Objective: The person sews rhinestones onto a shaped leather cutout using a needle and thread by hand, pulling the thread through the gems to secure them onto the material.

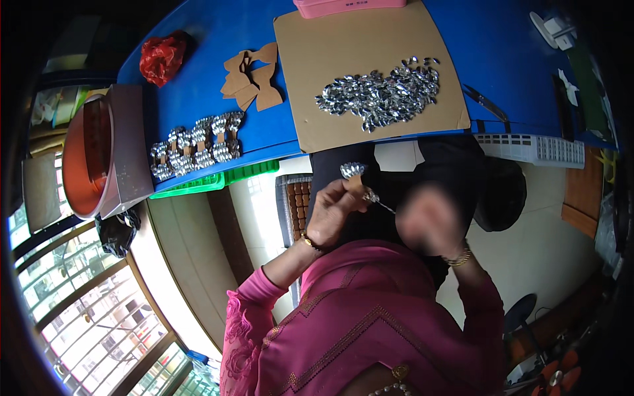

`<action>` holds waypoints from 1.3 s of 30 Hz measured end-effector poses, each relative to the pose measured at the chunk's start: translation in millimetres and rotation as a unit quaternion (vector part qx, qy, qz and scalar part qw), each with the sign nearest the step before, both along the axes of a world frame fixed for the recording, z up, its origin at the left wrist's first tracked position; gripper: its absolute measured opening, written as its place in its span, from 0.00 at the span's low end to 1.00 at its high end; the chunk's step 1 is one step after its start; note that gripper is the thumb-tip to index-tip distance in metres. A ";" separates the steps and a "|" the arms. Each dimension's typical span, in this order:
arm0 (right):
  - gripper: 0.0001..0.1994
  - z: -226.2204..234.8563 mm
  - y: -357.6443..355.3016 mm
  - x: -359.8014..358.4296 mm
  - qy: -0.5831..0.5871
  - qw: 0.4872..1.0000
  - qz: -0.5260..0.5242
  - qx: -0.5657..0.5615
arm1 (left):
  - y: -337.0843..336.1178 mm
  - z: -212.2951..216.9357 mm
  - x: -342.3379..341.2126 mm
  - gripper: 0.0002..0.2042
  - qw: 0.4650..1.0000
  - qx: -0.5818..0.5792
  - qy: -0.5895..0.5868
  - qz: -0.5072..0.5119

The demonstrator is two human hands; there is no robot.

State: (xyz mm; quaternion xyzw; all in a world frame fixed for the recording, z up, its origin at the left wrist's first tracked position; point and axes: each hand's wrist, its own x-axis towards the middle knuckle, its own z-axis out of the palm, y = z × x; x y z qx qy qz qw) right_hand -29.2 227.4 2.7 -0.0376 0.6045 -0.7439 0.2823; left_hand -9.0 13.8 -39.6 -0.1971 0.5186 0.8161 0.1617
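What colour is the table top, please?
Blue; the table top shows best in the head view.

Daylight from window (99, 310) lower left, glare on gems (380, 92), right hand (429, 224) blurred, dark fisheye rim

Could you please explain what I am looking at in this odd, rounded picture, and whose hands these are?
It is a single view from a wide fisheye camera worn on a person's head, looking down, so straight edges bend. The left hand holds a small cardboard piece partly covered in silver gems. The right hand is blurred; a thin tool runs from it toward that piece. On the blue table lie a cardboard sheet with a gem pile, blank cardboard bows and finished gem bows.
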 end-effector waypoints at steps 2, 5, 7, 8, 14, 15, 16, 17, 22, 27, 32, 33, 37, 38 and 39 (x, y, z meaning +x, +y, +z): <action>0.04 -9.5 27.3 -1.4 0.003 0.999 -0.022 0.044 | -11.2 0.7 -2.2 0.05 0.999 0.016 -0.012 0.034; 0.03 -35.3 70.8 2.7 0.021 0.989 -0.055 0.132 | -33.4 -8.6 -6.6 0.06 0.994 0.004 0.048 0.093; 0.03 -47.9 82.2 5.7 0.190 0.918 -0.065 0.342 | -34.0 -10.3 -7.4 0.07 0.990 -0.002 0.079 0.120; 0.03 -50.6 84.2 6.6 0.269 0.855 -0.068 0.437 | -30.0 -9.0 -6.4 0.07 0.992 -0.016 0.058 0.114; 0.02 -21.2 0.3 -7.3 0.197 0.939 -0.040 0.279 | 0.2 3.6 -4.1 0.05 0.997 -0.027 0.000 0.076; 0.01 -17.1 -12.8 -8.2 0.238 0.936 -0.025 0.260 | 2.6 3.7 -3.6 0.05 0.997 -0.029 0.001 0.075; 0.01 -14.7 -22.2 -8.8 0.278 0.930 -0.011 0.240 | 4.4 3.2 -3.0 0.03 0.997 -0.034 0.014 0.062; 0.01 -13.3 -28.7 -9.0 0.279 0.930 -0.010 0.239 | 6.2 2.6 -1.6 0.02 0.998 -0.040 0.027 0.051; 0.03 -19.2 -44.1 -5.9 0.307 0.920 -0.011 0.244 | 13.5 -4.8 2.0 0.06 0.995 -0.036 0.054 0.077; 0.03 -24.0 -48.4 -4.5 0.306 0.915 -0.029 0.261 | 19.0 -12.3 2.9 0.09 0.990 -0.057 0.078 0.098; 0.03 -29.4 -50.5 -6.1 0.309 0.910 -0.045 0.274 | 23.6 -16.6 2.6 0.10 0.981 -0.082 0.116 0.129; 0.03 -29.6 -50.6 -6.4 0.308 0.910 -0.045 0.275 | 23.7 -18.5 2.9 0.10 0.979 -0.101 0.126 0.123; 0.03 -29.9 -50.7 -7.1 0.310 0.907 -0.048 0.282 | 26.2 -16.5 1.6 0.09 0.975 -0.128 0.134 0.123; 0.03 -30.2 -50.5 -7.0 0.309 0.907 -0.050 0.283 | 26.7 -16.0 1.3 0.09 0.974 -0.132 0.134 0.126; 0.03 -30.5 -50.2 -7.0 0.308 0.907 -0.052 0.284 | 27.1 -16.3 1.4 0.09 0.974 -0.132 0.133 0.126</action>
